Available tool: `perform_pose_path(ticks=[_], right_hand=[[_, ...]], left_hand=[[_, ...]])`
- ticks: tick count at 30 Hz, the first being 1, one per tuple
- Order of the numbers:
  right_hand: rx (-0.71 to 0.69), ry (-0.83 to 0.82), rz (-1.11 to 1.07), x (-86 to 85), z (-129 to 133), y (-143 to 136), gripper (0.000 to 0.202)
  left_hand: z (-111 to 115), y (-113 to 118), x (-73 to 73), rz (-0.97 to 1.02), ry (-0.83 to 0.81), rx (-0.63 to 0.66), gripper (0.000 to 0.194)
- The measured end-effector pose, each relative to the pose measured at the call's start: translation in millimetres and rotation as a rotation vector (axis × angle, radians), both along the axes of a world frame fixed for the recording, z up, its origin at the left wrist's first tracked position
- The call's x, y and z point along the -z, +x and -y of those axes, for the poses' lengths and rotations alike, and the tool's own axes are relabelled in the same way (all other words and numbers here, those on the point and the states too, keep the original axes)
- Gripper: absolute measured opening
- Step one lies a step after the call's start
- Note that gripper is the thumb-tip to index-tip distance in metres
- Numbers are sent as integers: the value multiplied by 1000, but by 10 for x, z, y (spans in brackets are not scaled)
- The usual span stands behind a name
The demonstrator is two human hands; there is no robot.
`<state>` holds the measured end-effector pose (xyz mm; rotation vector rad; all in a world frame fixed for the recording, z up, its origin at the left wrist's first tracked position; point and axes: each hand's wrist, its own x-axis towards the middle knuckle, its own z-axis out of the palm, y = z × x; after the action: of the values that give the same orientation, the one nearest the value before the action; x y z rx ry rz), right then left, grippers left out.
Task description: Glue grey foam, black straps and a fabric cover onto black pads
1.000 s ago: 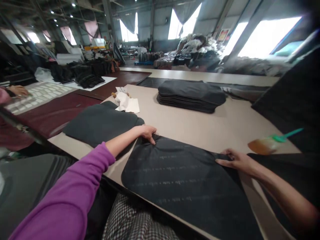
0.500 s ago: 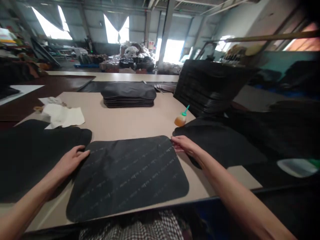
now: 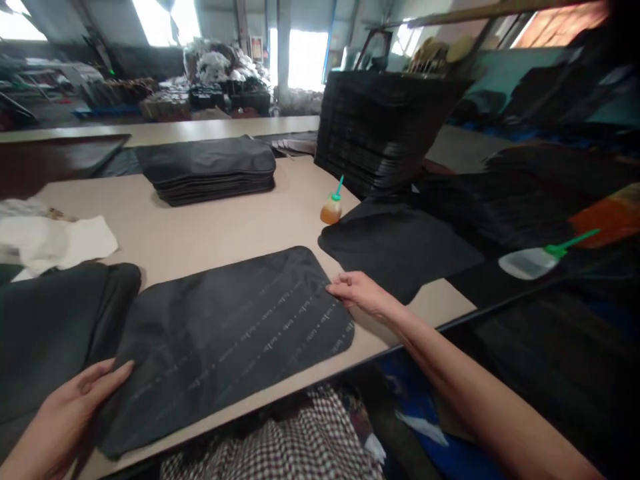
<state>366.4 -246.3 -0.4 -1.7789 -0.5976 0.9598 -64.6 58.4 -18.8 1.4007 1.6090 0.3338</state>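
Note:
A black rounded panel (image 3: 225, 340) with rows of faint pale print lies on the beige tabletop (image 3: 200, 233) right in front of me. My left hand (image 3: 83, 400) pinches its left edge between thumb and fingers. The panel's right edge is held by my right hand (image 3: 357, 292), thumb and fingertips closed on it. Black pieces (image 3: 50, 327) lie to the left, partly beside the panel. On the right lies another black piece (image 3: 400, 247).
A neat stack of black pieces (image 3: 210, 167) stands farther back, with a tall black stack (image 3: 375, 127) to its right. A bottle of amber liquid (image 3: 331, 209), a clear bottle (image 3: 530, 263) and white cloth (image 3: 65, 240) are also about.
The view has turned right and down. Both hands have slid lower along the panel's side edges, still gripping it. The clear bottle on the right shows more fully.

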Motion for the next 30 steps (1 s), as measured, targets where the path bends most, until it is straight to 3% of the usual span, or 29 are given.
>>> perform_pose_path(ticks=[3,8,14,19,21,24,27,30], right_hand=[[58,50,137,72,-242,152,37],[156,45,327,202,-895,709,31],[150,-97,609,186,-1690,1328,26],[103,-190,863,143,-2135,1527,23],[100,-178,1006,156,-2191,1471,30],[24,-70,1245,248,-2218,1273,44],[-175,86,1448,452,-2259,1071,43],[-282,143,1577,687,-2304,981,50]], left_hand=[[-95,279,-39,326,-67,-11,60],[-588,985,-148,462,70,159,52],[-1353,1736,-307,309,197,247,32],[-1731,1884,-409,-19,421,306,23],[-1709,1920,-468,-139,570,321,26],[-1476,2114,-489,-239,781,407,38],[-1114,2464,-368,-265,886,614,44],[-816,2727,-144,-312,899,755,69]])
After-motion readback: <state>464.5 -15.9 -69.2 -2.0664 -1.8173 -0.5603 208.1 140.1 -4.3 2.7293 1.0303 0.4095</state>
